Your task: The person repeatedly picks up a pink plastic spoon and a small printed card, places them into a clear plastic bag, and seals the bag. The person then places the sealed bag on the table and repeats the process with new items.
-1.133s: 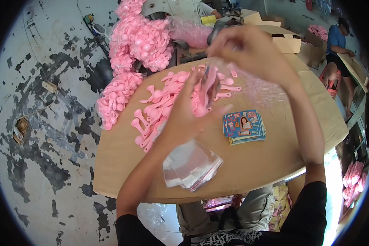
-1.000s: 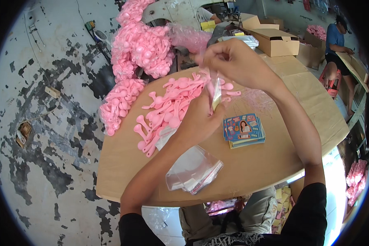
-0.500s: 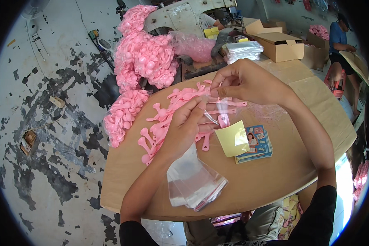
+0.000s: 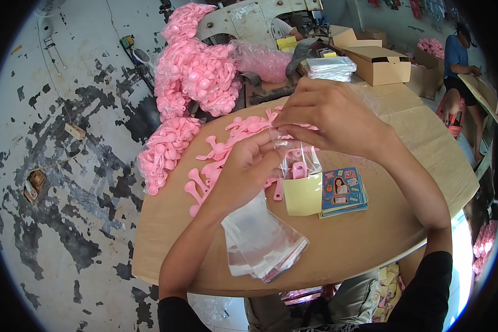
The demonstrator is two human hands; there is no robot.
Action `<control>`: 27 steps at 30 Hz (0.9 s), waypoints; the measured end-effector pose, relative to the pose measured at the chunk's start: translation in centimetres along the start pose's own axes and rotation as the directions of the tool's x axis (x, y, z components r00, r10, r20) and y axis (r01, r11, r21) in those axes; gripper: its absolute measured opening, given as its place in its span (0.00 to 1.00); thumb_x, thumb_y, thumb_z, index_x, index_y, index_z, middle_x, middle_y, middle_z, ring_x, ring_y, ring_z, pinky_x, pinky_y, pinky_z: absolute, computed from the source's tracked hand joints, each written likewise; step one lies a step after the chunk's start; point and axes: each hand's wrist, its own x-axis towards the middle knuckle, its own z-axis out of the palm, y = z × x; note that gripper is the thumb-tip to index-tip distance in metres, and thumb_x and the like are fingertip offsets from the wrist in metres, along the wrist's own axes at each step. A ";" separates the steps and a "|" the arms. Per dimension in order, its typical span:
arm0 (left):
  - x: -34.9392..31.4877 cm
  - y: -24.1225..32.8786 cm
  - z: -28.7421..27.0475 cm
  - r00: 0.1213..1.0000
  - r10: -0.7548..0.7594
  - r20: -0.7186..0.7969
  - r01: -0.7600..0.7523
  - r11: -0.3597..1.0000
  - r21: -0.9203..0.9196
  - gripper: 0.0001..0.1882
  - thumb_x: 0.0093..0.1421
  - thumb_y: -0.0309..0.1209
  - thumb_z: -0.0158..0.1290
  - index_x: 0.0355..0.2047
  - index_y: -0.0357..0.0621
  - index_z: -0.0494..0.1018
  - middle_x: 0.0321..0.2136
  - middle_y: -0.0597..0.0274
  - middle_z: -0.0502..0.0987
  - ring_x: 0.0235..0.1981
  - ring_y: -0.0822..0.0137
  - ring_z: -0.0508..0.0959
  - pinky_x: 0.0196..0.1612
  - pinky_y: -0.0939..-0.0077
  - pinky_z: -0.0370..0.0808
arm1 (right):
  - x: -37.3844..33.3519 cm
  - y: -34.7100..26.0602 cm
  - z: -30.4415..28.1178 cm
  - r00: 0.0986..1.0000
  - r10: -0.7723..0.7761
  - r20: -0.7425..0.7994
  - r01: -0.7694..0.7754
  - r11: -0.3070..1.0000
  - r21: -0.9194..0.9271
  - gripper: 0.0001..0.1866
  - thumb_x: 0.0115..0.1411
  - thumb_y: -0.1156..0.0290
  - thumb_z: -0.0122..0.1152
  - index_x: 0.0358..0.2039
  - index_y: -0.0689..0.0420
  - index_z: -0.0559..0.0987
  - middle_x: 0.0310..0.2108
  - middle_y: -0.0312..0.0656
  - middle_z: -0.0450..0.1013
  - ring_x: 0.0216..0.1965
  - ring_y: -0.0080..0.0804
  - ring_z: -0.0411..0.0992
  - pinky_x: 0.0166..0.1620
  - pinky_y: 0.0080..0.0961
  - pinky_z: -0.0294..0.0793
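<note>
Over the middle of the table I hold a small clear plastic bag [image 4: 311,159] by its upper end. A yellow card [image 4: 303,198] fills its lower part, and a pink plastic piece [image 4: 299,170] shows above the card. My left hand [image 4: 250,169] pinches the bag's top left edge. My right hand [image 4: 335,113] is closed at the top, knuckles up, its fingertips partly hidden. Behind and left of my hands lie loose pink spoon-shaped pieces [image 4: 218,150]. A pile of flat clear bags [image 4: 263,238] lies below my left hand; printed blue cards [image 4: 344,191] are stacked right of the yellow card.
Large clear sacks of pink pieces [image 4: 199,77] stand beyond the table's [image 4: 382,221] far left edge. At the back are a machine [image 4: 240,25], a bundle of clear packaging [image 4: 331,67] and a cardboard box [image 4: 379,63]. Another person [image 4: 458,61] sits at far right.
The bag with the yellow card has swung upright and slightly left, uncovering the printed cards. My right hand has turned knuckles-up and come down closer to my left.
</note>
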 end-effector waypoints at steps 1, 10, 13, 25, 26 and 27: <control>0.0 0.0 0.0 1.000 -0.002 0.002 0.002 1.000 -0.002 0.20 0.70 0.27 0.42 0.59 0.30 0.65 0.51 0.52 0.75 0.47 0.64 0.80 0.45 0.71 0.81 | 0.0 -0.1 -0.1 1.000 -0.006 0.028 0.006 1.000 -0.002 0.08 0.54 0.67 0.65 0.32 0.55 0.83 0.28 0.37 0.77 0.36 0.36 0.73 0.42 0.34 0.75; 1.0 -1.9 -0.6 0.991 -0.068 0.113 0.061 0.996 0.064 0.15 0.71 0.25 0.40 0.55 0.34 0.68 0.38 0.62 0.79 0.31 0.77 0.79 0.28 0.84 0.75 | -0.3 0.2 0.4 0.926 0.374 0.059 -0.377 0.898 0.228 0.06 0.52 0.70 0.64 0.28 0.58 0.79 0.28 0.39 0.78 0.32 0.33 0.75 0.40 0.27 0.75; 0.9 -1.6 -1.2 0.992 -0.047 0.120 0.063 0.989 -0.134 0.21 0.71 0.26 0.41 0.62 0.31 0.62 0.53 0.45 0.75 0.47 0.60 0.81 0.46 0.69 0.82 | 0.2 2.7 -3.2 0.885 0.458 0.079 -0.423 0.724 0.545 0.08 0.58 0.67 0.59 0.28 0.59 0.77 0.24 0.37 0.76 0.25 0.27 0.73 0.34 0.23 0.72; 1.7 -2.3 -1.8 0.998 -0.063 0.005 0.063 0.996 -0.066 0.21 0.72 0.31 0.41 0.62 0.36 0.62 0.54 0.46 0.74 0.44 0.61 0.82 0.46 0.69 0.82 | -8.8 15.9 -2.7 0.679 0.623 0.388 -0.613 0.772 -0.165 0.17 0.56 0.73 0.59 0.47 0.58 0.80 0.36 0.38 0.79 0.38 0.28 0.75 0.43 0.28 0.75; 1.6 -2.4 -1.6 0.998 -0.065 -0.011 0.064 0.996 -0.059 0.21 0.72 0.30 0.41 0.63 0.37 0.62 0.55 0.46 0.74 0.44 0.62 0.82 0.46 0.70 0.82 | -7.2 14.1 -3.8 0.705 0.591 0.393 -0.671 0.735 0.098 0.17 0.58 0.73 0.55 0.48 0.58 0.79 0.38 0.38 0.79 0.39 0.27 0.75 0.44 0.27 0.74; 1.7 -2.3 -1.0 0.998 -0.068 0.001 0.068 0.995 -0.068 0.21 0.72 0.30 0.41 0.63 0.37 0.62 0.55 0.46 0.74 0.44 0.62 0.82 0.46 0.70 0.82 | -6.4 12.2 -4.7 0.718 0.576 0.390 -0.694 0.637 0.336 0.17 0.60 0.73 0.52 0.50 0.57 0.78 0.39 0.38 0.78 0.40 0.26 0.75 0.44 0.26 0.74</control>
